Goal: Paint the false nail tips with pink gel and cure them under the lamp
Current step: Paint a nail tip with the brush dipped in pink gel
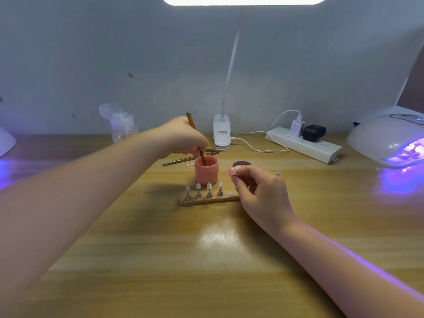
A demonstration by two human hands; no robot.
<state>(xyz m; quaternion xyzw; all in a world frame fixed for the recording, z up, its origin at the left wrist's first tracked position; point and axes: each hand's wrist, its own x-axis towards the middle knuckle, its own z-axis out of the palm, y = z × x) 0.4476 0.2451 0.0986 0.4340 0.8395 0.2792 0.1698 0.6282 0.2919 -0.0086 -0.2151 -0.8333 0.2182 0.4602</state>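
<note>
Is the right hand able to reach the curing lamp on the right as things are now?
Probably yes. The right hand pinches a pink nail tip, and bare table lies between it and the curing lamp, whose lit opening faces the hand.

Glossy wood-grain table (229, 260), matt pink plastic-looking jar (206, 172), glossy white plastic lamp (385, 136), shiny metal stands (198, 193).

Pink gel jar (205, 170); brown brush (195, 138); pink nail tip (231, 171); four pale, possibly clear tips (204, 187) on a tan wooden holder (207, 200). White curing lamp (387, 140) glows purple. Light wood-grain table (183, 260). White power strip (303, 144), black plug (313, 132).
</note>
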